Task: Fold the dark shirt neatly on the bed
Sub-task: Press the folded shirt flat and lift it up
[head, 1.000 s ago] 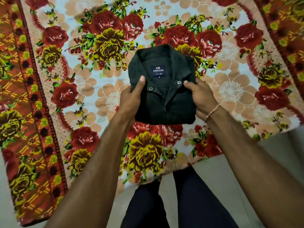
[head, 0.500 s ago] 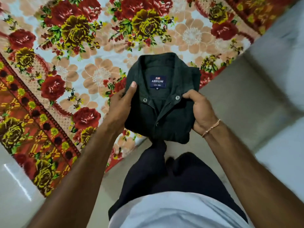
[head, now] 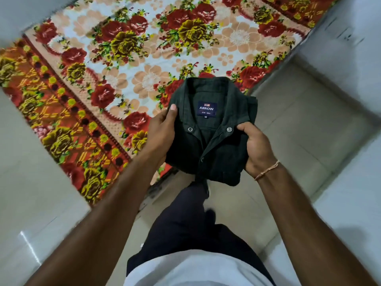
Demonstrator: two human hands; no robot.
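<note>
both hands clamp the folded dark shirt (head: 212, 133) from its sides: the left hand (head: 161, 134) has its thumb laid across the top by the collar, with the fingers hidden underneath, so how they lie there cannot be told; the right hand (head: 257, 149) pinches the opposite edge with its thumb curled over the front near the collar button. a thin thread bracelet (head: 267, 170) sits on the right wrist.

the shirt is a compact rectangle, collar up, with the blue neck label (head: 207, 109) showing and the placket buttoned. it is held in the air, clear of the bed, above the corner of the floral bedsheet (head: 127, 65) and the pale tiled floor (head: 309, 124), in front of the person's dark trousers (head: 191, 221).

the folding itself looks done. judging by the soft weave and the slight sag at the lower edge, this is light, limp cloth that keeps its shape only while supported. it should be carried as it is now, gripped at both side edges with fingers beneath, so the layers stay stacked. holding it by the collar alone, or by one side, would likely let the folds drop open. the stiffer collar and button band give the firmest purchase.
</note>
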